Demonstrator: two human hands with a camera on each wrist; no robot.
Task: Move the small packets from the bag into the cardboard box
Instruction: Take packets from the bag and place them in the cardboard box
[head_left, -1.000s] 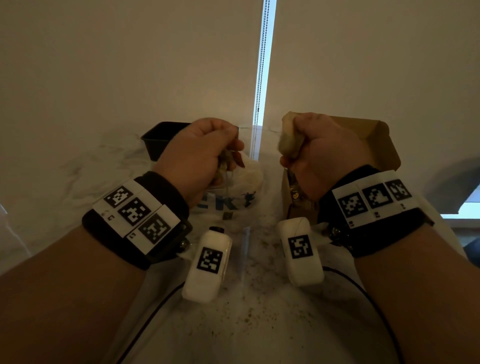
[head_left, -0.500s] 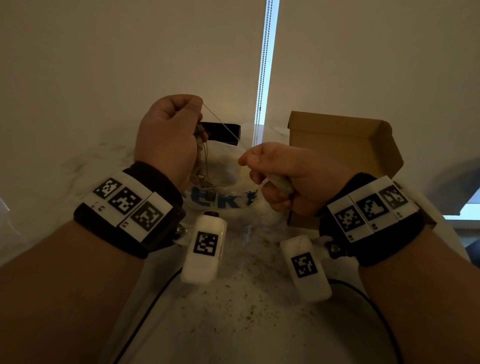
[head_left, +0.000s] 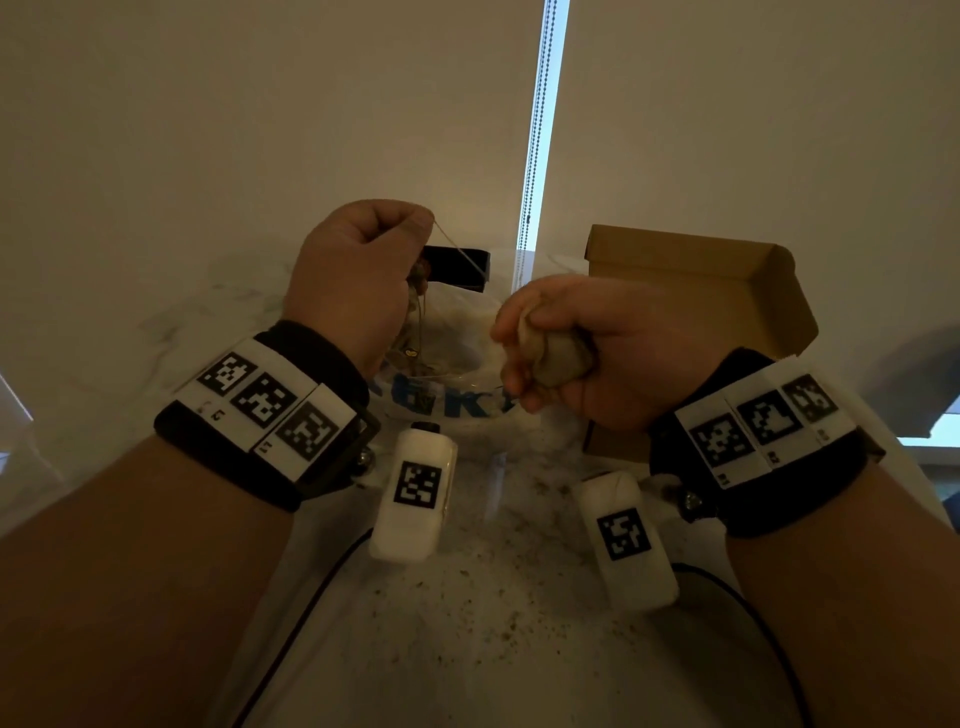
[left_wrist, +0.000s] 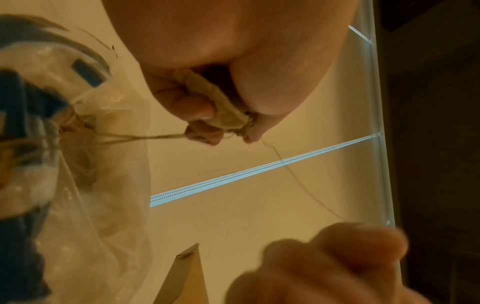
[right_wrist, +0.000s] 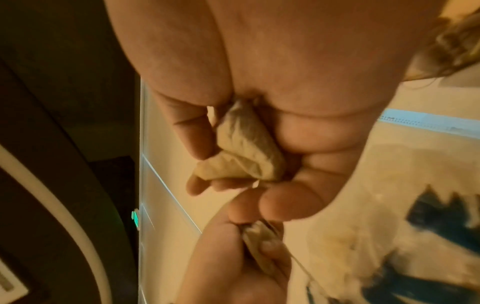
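Observation:
My left hand (head_left: 410, 249) is raised over the clear plastic bag (head_left: 452, 410) with blue lettering. It pinches a small tan packet (left_wrist: 221, 105), and strings (left_wrist: 130, 137) trail from it down into the bag. My right hand (head_left: 519, 348) hovers at the bag's right side, curled round crumpled tan packets (head_left: 558, 356) that also fill its palm (right_wrist: 246, 154) in the right wrist view. A thin string (left_wrist: 298, 181) runs from my left fingers toward the right hand. The open cardboard box (head_left: 691, 275) stands behind the right hand; its inside is hidden.
A black tray (head_left: 462, 265) sits behind the bag by the wall. The marble counter (head_left: 467, 597) in front is dotted with dark crumbs. A blind's bead chain (head_left: 535, 130) hangs at the back. Wrist-camera cables lie near the counter's front.
My right hand came away from the box, moving left and down to the bag with its packets. My left hand rose from the bag, drawing a packet and strings upward.

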